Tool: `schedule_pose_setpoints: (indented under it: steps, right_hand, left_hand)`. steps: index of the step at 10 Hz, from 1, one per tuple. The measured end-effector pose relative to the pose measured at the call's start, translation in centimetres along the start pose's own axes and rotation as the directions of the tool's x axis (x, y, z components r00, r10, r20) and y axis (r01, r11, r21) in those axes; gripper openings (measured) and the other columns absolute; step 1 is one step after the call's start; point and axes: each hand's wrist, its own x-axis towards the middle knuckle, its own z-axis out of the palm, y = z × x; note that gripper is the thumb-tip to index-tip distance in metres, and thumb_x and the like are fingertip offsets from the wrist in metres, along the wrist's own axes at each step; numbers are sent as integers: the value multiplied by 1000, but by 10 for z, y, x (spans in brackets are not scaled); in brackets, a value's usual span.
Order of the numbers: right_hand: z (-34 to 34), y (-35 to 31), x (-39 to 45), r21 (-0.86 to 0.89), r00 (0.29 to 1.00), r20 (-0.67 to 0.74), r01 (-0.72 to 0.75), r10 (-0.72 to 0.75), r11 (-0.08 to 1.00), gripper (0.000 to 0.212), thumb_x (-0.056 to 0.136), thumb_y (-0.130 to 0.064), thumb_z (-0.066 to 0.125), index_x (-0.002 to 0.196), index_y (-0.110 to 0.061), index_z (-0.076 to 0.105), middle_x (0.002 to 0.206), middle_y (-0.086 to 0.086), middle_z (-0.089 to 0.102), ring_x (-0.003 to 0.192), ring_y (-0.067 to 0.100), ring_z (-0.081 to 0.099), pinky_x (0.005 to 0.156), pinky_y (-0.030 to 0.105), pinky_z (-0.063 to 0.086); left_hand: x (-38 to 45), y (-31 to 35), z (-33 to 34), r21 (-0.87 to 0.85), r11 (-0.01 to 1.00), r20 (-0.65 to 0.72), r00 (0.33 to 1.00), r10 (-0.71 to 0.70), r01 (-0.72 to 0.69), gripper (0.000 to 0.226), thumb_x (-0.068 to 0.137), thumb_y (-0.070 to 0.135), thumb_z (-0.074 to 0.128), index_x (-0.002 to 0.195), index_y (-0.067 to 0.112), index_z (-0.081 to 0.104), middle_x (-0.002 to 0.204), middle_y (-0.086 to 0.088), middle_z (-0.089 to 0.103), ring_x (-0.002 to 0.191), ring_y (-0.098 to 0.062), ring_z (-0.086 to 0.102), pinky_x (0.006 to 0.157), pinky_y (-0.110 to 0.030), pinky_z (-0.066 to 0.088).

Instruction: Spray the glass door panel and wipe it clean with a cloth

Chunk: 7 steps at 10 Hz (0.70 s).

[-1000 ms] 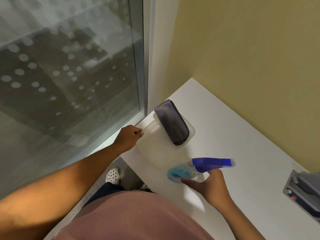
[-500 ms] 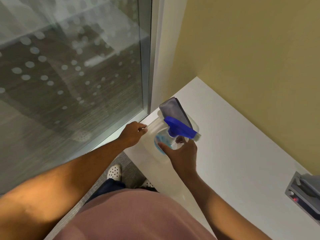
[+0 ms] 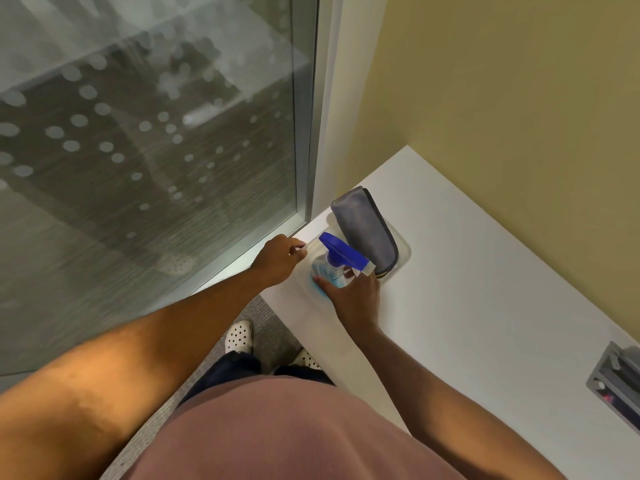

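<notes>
The glass door panel (image 3: 145, 140) with frosted dots fills the upper left. A clear tray (image 3: 403, 252) sits on the white counter corner beside it. A folded grey cloth (image 3: 363, 230) lies in the tray's far part. My right hand (image 3: 353, 296) grips a spray bottle (image 3: 334, 268) with blue liquid and a blue trigger head, standing upright in the tray next to the cloth. My left hand (image 3: 278, 259) pinches the tray's near-left edge.
The white counter (image 3: 485, 289) runs to the right along a yellow wall (image 3: 502, 81). A grey device (image 3: 618, 382) with a red light sits at the right edge. A metal door frame (image 3: 310, 116) borders the glass. My white shoes (image 3: 239, 337) stand on grey carpet below.
My right hand picked the spray bottle up from lying on the counter and carried it left into the tray, where it now stands upright. My left hand stayed on the tray edge.
</notes>
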Motion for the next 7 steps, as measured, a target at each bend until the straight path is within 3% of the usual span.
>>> schedule_pose_setpoints:
  steps: [2, 3, 4, 5, 6, 7]
  right_hand:
    - [1, -2, -3, -8, 999, -8, 52, -52, 999, 68, 82, -48, 88, 135, -14, 61, 126, 4, 72, 106, 9, 58, 82, 4, 34]
    - [2, -1, -2, -31, 1000, -6, 14, -15, 999, 69, 85, -51, 85, 138, -15, 61, 130, 4, 72, 110, 12, 62, 91, 13, 45]
    - [0, -3, -4, -87, 999, 53, 17, -12, 996, 75, 84, -59, 81, 143, -18, 59, 136, 3, 71, 122, 21, 67, 108, 32, 53]
    - [-7, -1, -8, -140, 993, 114, 54, -38, 989, 76, 84, -61, 80, 146, -24, 55, 142, 0, 67, 130, 20, 63, 118, 43, 48]
    - [-23, -2, -24, -38, 990, 76, 119, -116, 992, 59, 86, -49, 86, 135, -29, 59, 128, -10, 67, 122, 9, 66, 105, 24, 53]
    - [-46, -4, -37, 21, 973, -132, 192, -187, 981, 42, 92, -23, 84, 125, -33, 62, 120, -20, 66, 111, -10, 64, 90, 3, 48]
  left_hand:
    - [-2, 3, -3, 24, 1000, 13, 1000, -10, 10, 40, 111, 28, 59, 143, 4, 65, 142, -19, 67, 129, -35, 66, 107, -36, 51]
    - [-2, 3, -4, 25, 1000, 29, 1000, -1, 0, 42, 111, 28, 58, 146, 6, 63, 145, -18, 66, 132, -34, 65, 111, -39, 51]
    - [-5, 1, -6, 8, 1000, 40, 999, 4, -5, 42, 111, 29, 58, 148, 7, 62, 149, -17, 64, 134, -36, 64, 113, -42, 50]
    - [-4, -5, -9, -1, 1000, 46, 999, 28, -28, 43, 112, 33, 56, 148, 10, 62, 150, -16, 63, 133, -35, 64, 112, -43, 52]
    - [-6, -8, -19, 8, 999, 2, 999, 49, -49, 43, 111, 34, 57, 147, 12, 64, 149, -15, 63, 128, -34, 66, 104, -36, 50]
    - [-7, -7, -36, 35, 988, -107, 982, 156, -153, 41, 110, 29, 60, 145, 9, 66, 141, -17, 65, 116, -36, 68, 99, -41, 55]
